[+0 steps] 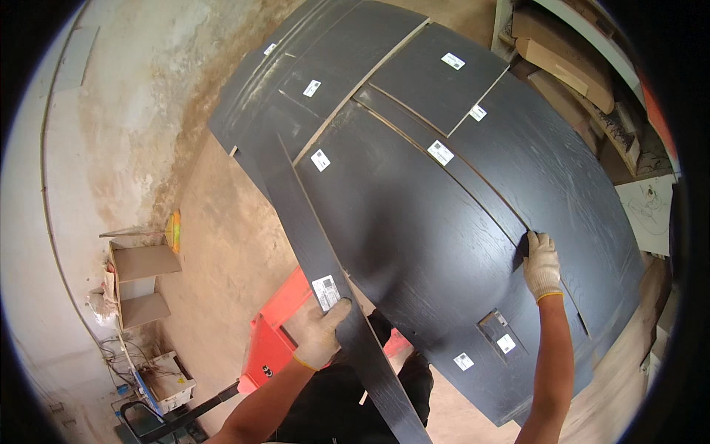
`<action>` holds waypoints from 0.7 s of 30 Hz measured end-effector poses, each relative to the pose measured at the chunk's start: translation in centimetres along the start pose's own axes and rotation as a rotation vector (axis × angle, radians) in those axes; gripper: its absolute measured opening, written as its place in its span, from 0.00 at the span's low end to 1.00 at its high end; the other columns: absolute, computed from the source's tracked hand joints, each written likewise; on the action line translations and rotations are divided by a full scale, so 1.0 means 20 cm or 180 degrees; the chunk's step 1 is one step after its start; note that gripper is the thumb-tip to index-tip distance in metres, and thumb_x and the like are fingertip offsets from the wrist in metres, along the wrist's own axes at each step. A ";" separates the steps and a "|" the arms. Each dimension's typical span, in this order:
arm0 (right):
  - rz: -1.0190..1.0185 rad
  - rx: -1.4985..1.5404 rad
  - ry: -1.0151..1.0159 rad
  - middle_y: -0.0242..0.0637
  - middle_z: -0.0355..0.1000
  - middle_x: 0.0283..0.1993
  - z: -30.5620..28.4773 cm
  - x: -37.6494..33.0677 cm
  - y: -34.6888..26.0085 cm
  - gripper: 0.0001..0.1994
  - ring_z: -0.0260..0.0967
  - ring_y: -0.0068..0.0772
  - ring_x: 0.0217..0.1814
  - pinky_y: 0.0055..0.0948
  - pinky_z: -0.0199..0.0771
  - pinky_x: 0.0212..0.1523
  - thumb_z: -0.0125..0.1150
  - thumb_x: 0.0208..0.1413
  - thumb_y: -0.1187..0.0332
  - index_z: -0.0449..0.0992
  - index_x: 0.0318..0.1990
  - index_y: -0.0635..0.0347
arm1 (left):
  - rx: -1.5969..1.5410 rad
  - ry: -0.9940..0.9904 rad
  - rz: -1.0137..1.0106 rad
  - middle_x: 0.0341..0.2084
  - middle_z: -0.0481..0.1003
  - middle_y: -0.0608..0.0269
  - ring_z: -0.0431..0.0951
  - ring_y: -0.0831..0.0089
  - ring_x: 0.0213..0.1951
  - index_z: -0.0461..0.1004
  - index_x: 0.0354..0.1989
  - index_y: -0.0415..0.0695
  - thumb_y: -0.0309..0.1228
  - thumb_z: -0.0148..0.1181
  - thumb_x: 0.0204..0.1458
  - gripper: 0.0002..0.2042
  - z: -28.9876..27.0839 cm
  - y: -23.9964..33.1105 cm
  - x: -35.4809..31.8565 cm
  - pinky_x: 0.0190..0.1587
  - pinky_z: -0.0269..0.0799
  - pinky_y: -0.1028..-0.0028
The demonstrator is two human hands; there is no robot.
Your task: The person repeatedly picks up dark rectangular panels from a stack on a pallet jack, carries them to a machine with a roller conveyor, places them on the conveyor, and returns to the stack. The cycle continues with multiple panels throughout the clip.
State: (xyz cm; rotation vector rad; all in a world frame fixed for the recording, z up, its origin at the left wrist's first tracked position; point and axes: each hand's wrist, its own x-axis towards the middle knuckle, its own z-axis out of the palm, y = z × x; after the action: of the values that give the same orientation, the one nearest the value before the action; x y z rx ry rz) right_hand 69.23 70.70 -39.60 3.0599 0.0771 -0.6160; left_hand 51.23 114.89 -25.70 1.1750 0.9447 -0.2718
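**Strip half lifted off the panel stack**

While my left hand [316,333] clamps the narrow dark strip [325,266] at lower centre, my right hand [542,265] presses, fingers bent, on the stacked dark panels [414,222]; I judge the strip barely separated, carrying remains.

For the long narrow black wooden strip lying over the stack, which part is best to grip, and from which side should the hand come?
Probably its near end, from the left edge. The long narrow black wooden strip overhangs the stacked black panels there, so its edge is free. The gloved left hand already clasps it beside the white label; fingers can wrap underneath.
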 end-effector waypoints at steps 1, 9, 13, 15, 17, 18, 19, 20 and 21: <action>-0.0031 -0.0047 -0.0019 0.47 0.71 0.62 0.01 0.02 0.01 0.28 0.71 0.54 0.66 0.44 0.77 0.68 0.66 0.59 0.75 0.71 0.68 0.59 | -0.0036 -0.0041 -0.0033 0.48 0.83 0.52 0.85 0.65 0.45 0.77 0.58 0.33 0.36 0.62 0.71 0.18 0.01 0.03 0.01 0.49 0.83 0.63; 0.0773 -0.0706 -0.0414 0.49 0.72 0.60 0.18 -0.29 0.34 0.26 0.73 0.54 0.64 0.41 0.81 0.64 0.67 0.56 0.79 0.72 0.64 0.60 | 0.0207 -0.0315 0.0183 0.53 0.82 0.49 0.84 0.63 0.49 0.75 0.61 0.34 0.38 0.63 0.70 0.20 0.06 0.01 0.06 0.53 0.83 0.60; 0.1351 -0.0561 -0.0604 0.47 0.72 0.60 0.25 -0.44 0.49 0.24 0.74 0.53 0.65 0.41 0.80 0.66 0.72 0.55 0.73 0.75 0.60 0.59 | 0.0135 -0.0359 -0.0032 0.53 0.82 0.49 0.84 0.61 0.50 0.75 0.61 0.35 0.41 0.64 0.69 0.22 0.13 -0.06 0.06 0.53 0.82 0.60; 0.1054 -0.0353 -0.0178 0.46 0.73 0.60 0.26 -0.48 0.50 0.26 0.74 0.51 0.65 0.43 0.80 0.65 0.76 0.52 0.71 0.75 0.59 0.58 | 0.0393 -0.0256 -0.0088 0.53 0.82 0.49 0.84 0.60 0.50 0.75 0.61 0.35 0.42 0.64 0.68 0.23 0.18 -0.09 0.04 0.53 0.82 0.60; 0.0979 -0.0244 -0.0220 0.46 0.73 0.60 0.23 -0.49 0.53 0.29 0.73 0.52 0.65 0.44 0.80 0.64 0.76 0.50 0.70 0.75 0.61 0.57 | 0.0467 -0.0241 -0.0063 0.53 0.82 0.50 0.83 0.60 0.51 0.76 0.61 0.34 0.42 0.64 0.69 0.23 0.23 -0.13 0.00 0.55 0.81 0.61; 0.0992 -0.0247 -0.0224 0.45 0.73 0.59 0.19 -0.50 0.54 0.29 0.73 0.52 0.65 0.44 0.80 0.63 0.76 0.50 0.70 0.75 0.62 0.57 | 0.0590 -0.0150 -0.0144 0.53 0.82 0.51 0.83 0.60 0.52 0.76 0.61 0.34 0.42 0.63 0.69 0.23 0.26 -0.15 -0.02 0.56 0.80 0.61; 0.0630 0.0110 0.0167 0.46 0.74 0.58 0.12 -0.52 0.57 0.28 0.74 0.54 0.63 0.46 0.80 0.62 0.75 0.51 0.69 0.75 0.62 0.58 | 0.0496 -0.0349 -0.0044 0.52 0.82 0.54 0.82 0.62 0.54 0.77 0.61 0.35 0.43 0.64 0.70 0.23 0.28 -0.16 -0.06 0.60 0.78 0.62; 0.0609 0.0378 0.0216 0.47 0.74 0.57 0.04 -0.57 0.61 0.27 0.75 0.55 0.61 0.47 0.81 0.60 0.74 0.52 0.69 0.76 0.62 0.59 | 0.0432 -0.0265 -0.0164 0.49 0.82 0.53 0.83 0.62 0.51 0.77 0.58 0.35 0.40 0.63 0.70 0.20 0.30 -0.18 -0.07 0.59 0.79 0.61; 0.0692 0.0759 0.0056 0.50 0.74 0.55 -0.05 -0.60 0.66 0.25 0.77 0.58 0.57 0.50 0.82 0.57 0.72 0.54 0.67 0.76 0.60 0.61 | 0.0291 -0.0253 -0.0291 0.46 0.83 0.53 0.83 0.62 0.48 0.77 0.56 0.34 0.38 0.63 0.70 0.18 0.32 -0.21 -0.10 0.57 0.80 0.61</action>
State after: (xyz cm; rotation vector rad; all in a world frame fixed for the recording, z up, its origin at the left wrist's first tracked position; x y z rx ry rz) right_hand 59.23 57.06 -33.95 3.2347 -0.3494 -0.6251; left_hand 50.48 106.96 -26.60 1.1975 0.9253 -0.4360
